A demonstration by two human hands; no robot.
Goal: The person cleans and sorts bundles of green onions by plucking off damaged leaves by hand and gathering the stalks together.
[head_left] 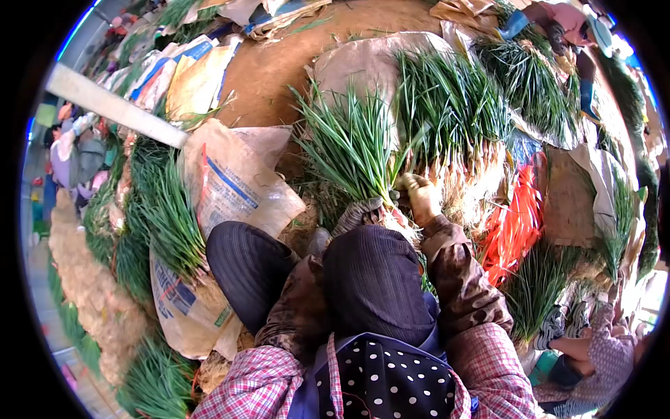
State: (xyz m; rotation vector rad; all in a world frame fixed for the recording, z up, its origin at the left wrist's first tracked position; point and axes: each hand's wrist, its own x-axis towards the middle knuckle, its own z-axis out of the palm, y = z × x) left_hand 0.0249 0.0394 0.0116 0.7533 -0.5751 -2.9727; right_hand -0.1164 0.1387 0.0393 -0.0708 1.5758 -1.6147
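A bunch of spring onions (356, 150) stands in front of my knees, its green leaves fanning away from me and its reddish-white stems and roots toward me. My left hand (359, 213), in a dark glove, is wrapped around the stems from the left, partly hidden behind my knee. My right hand (420, 197) is at the right side of the same stems, its fingers curled and pressed against them. Just beyond it lies a row of more spring onions (453, 105) with pale, straw-like roots on a sack (356, 66).
Red plastic strips (516, 227) hang at the right. A printed sack (237, 185) and more onion bunches (171, 209) lie at the left, below a pale post (115, 105). One person (593, 363) sits at lower right; another (565, 28) bends at upper right.
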